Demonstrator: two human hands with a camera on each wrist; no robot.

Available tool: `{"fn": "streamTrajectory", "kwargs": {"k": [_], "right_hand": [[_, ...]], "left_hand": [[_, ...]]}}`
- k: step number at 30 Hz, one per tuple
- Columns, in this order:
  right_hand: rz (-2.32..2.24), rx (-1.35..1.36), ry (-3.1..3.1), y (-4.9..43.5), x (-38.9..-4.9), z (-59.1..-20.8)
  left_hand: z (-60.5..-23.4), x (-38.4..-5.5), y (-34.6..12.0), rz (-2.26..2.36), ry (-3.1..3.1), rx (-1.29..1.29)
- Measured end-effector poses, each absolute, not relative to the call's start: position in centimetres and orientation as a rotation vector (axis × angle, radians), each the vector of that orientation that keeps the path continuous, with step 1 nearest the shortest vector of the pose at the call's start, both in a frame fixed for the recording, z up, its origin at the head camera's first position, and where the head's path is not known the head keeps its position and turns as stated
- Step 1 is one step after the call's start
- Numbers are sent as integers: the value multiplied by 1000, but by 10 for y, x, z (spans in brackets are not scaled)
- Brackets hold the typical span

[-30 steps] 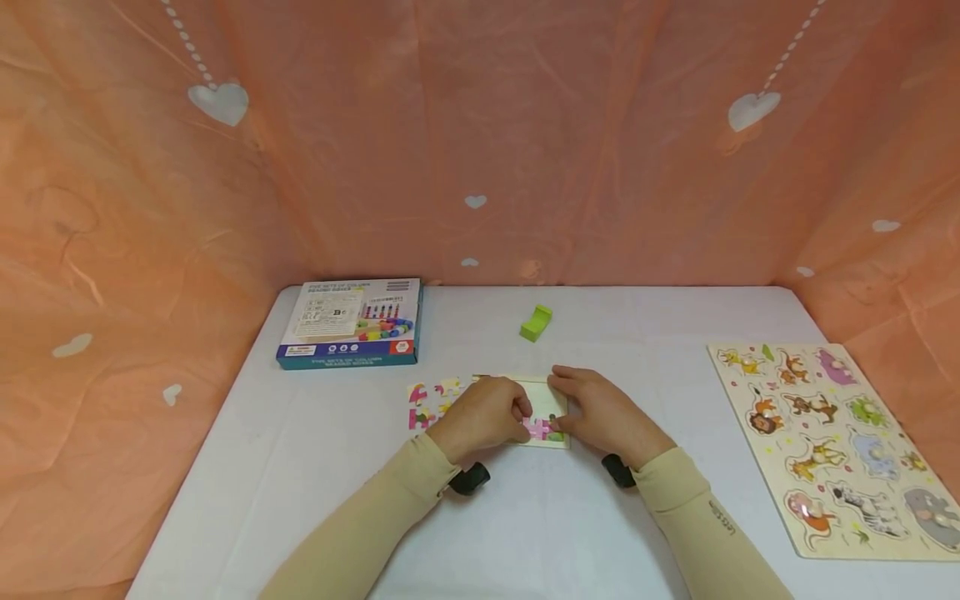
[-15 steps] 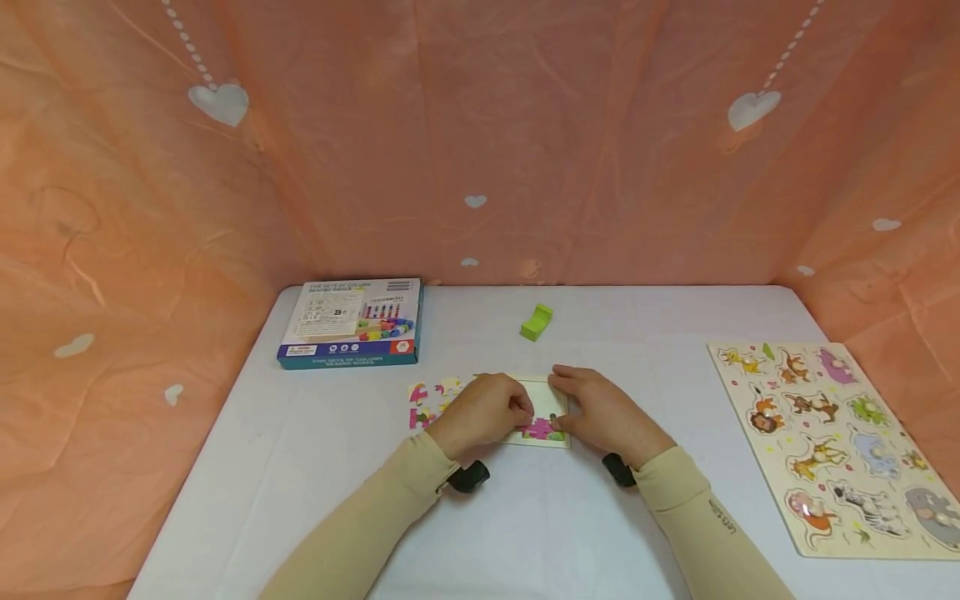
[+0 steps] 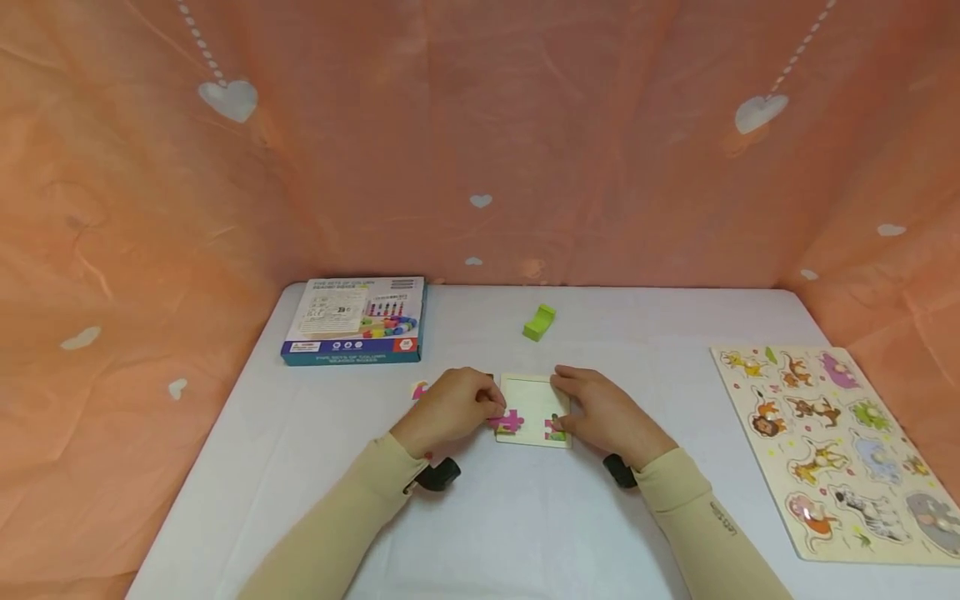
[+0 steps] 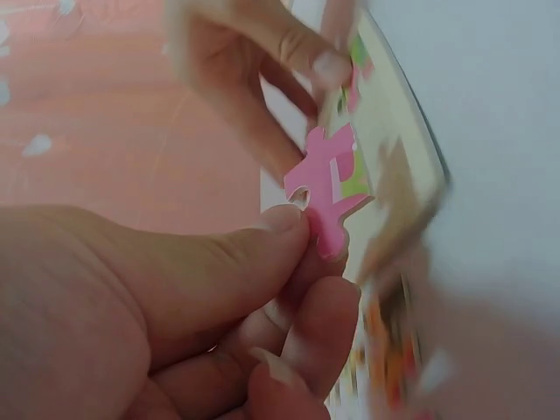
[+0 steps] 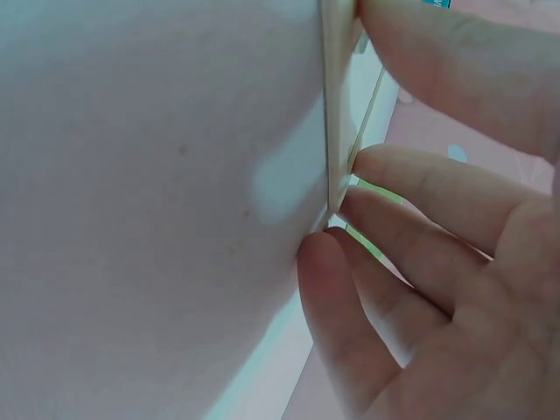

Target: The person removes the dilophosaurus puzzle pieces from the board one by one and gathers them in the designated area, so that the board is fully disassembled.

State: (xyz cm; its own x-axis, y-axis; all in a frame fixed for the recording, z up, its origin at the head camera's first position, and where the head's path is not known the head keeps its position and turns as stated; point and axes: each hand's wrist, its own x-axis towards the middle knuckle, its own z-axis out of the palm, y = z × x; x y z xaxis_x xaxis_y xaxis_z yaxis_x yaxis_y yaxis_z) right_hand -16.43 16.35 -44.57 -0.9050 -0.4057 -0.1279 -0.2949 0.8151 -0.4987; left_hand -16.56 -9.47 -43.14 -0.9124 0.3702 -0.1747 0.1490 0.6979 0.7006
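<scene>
Between thumb and index finger, my left hand [image 3: 452, 410] pinches a pink jigsaw piece [image 4: 325, 188] with a bit of green, raised over the left part of a pale wooden puzzle tray [image 3: 532, 396]. My right hand [image 3: 606, 410] grips the tray's right edge: the thumb presses a pink-and-green piece [image 3: 553, 428] in the lower right corner, and the fingers lie along the far right side. The tray's base is otherwise bare in the head view. Loose puzzle pieces [image 3: 419, 389] lie left of the tray, mostly hidden behind my left hand.
A boxed bead set [image 3: 356, 321] lies at the back left of the white table [image 3: 495, 525]. Behind the tray stands a green curved block [image 3: 539, 322]. An animal peg puzzle board [image 3: 832, 450] covers the right side. Orange cloth [image 3: 480, 150] hangs around the table.
My left hand has lifted the pink piece from the tray's bottom row and drawn it to the left. The right hand stays at the tray's right edge. The view has shifted slightly.
</scene>
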Motion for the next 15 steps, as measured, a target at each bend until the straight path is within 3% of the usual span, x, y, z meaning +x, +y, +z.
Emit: {"fn": "streamTrajectory", "kwargs": {"k": [15], "right_hand": [[-728, -546, 2784, 166, -164, -449]], "left_hand": [[-434, -137, -158, 1094, 2543, 135]]}}
